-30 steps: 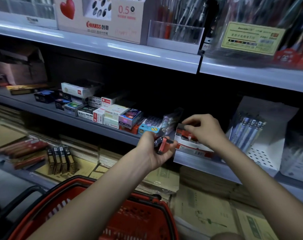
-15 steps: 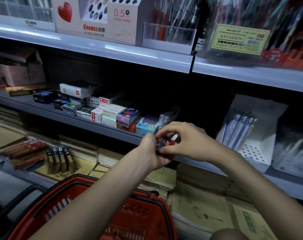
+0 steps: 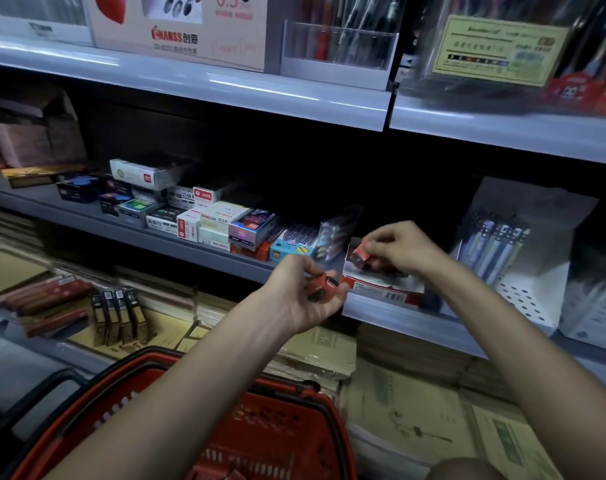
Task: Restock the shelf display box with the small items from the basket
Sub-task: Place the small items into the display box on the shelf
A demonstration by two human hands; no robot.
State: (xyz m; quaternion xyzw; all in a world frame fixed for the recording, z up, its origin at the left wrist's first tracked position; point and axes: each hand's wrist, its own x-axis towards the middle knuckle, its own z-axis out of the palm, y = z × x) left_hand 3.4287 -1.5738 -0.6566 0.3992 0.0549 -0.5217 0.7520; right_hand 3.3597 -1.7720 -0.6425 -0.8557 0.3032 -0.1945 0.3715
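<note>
A red-and-white display box [image 3: 381, 289] sits at the front edge of the middle shelf. My right hand [image 3: 403, 249] pinches one small red-and-black item [image 3: 360, 255] just above the box's open top. My left hand [image 3: 303, 296], palm up just left of the box, cups a few more small red-and-black items [image 3: 322, 289]. The red shopping basket [image 3: 97, 403] hangs below my left forearm at the bottom of the view; what lies inside it is mostly hidden by the arm.
Stacked small stationery boxes [image 3: 204, 220] crowd the shelf left of the display box. A white perforated pen stand [image 3: 516, 258] is on the right. The upper shelf edge [image 3: 225, 88] overhangs. Brown envelopes and notebooks [image 3: 398, 393] fill the lower shelf.
My right hand took one item from my left palm and carried it right, over the display box. My left hand stayed in place holding the others.
</note>
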